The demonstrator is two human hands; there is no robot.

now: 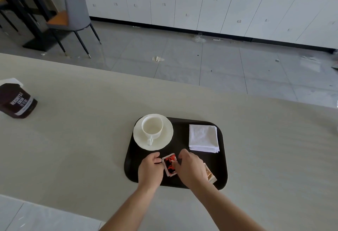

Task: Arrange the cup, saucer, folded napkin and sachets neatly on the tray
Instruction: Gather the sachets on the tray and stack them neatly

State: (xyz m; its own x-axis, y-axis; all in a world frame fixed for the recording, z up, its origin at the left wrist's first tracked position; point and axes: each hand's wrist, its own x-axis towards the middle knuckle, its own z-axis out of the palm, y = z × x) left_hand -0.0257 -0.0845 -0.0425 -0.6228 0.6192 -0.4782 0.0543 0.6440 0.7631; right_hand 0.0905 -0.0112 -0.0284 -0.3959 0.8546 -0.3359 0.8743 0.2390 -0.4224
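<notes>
left hand (150, 170) pinching red sachet (170, 164) left edge | right hand (191, 168) gripping its right edge, partly covering tan sachet (210, 175) | sachets lying near-side on tray (222, 159) | cup (152, 127) sitting on saucer (165, 139) far-left | napkin (203, 138) far-right

A bare strip of tray (181, 135) lies open between saucer (165, 140) and napkin (203, 138); sachets (170, 164) crowd the near edge.
</notes>
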